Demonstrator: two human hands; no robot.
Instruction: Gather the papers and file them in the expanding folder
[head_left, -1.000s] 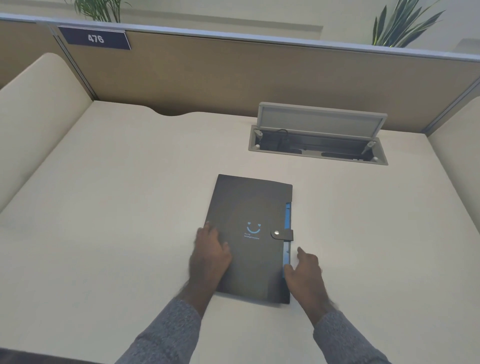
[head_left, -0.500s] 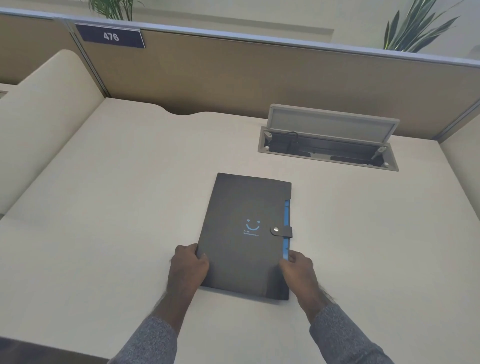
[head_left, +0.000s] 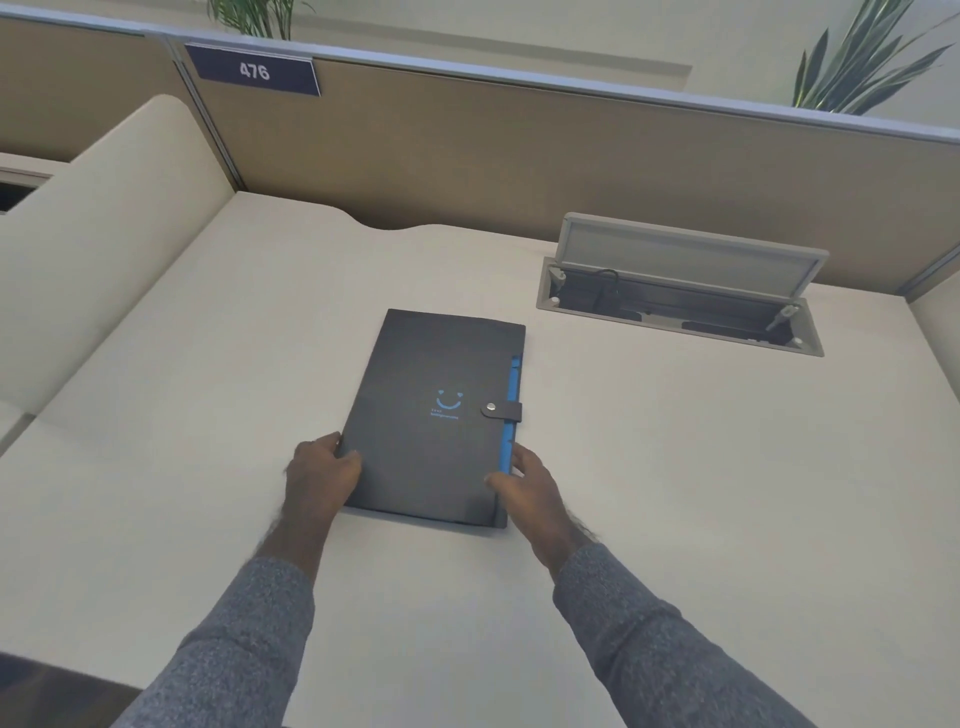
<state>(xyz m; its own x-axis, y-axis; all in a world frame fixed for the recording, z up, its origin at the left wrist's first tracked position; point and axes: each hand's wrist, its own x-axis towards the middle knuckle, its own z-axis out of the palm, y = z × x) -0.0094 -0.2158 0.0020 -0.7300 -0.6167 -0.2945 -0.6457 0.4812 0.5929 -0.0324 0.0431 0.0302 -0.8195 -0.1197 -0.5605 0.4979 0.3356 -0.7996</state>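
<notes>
A dark grey expanding folder (head_left: 431, 384) lies flat and closed on the cream desk (head_left: 675, 493), its snap strap fastened on the right side over a blue inner edge. My left hand (head_left: 322, 478) grips the folder's near left edge, fingers curled around it. My right hand (head_left: 524, 483) holds the near right edge, thumb on the cover and fingers along the blue side. No loose papers are visible anywhere on the desk.
An open cable hatch (head_left: 680, 291) with a raised lid sits in the desk at the back right. Brown partition walls (head_left: 519, 156) carry a sign reading 476 (head_left: 254, 70). A cream side divider (head_left: 104, 234) stands at the left, and plants show behind the partition.
My hands slid from resting on the cover down to the folder's near side edges and took hold. The view shifted, so the folder now sits a little further left and turned.
</notes>
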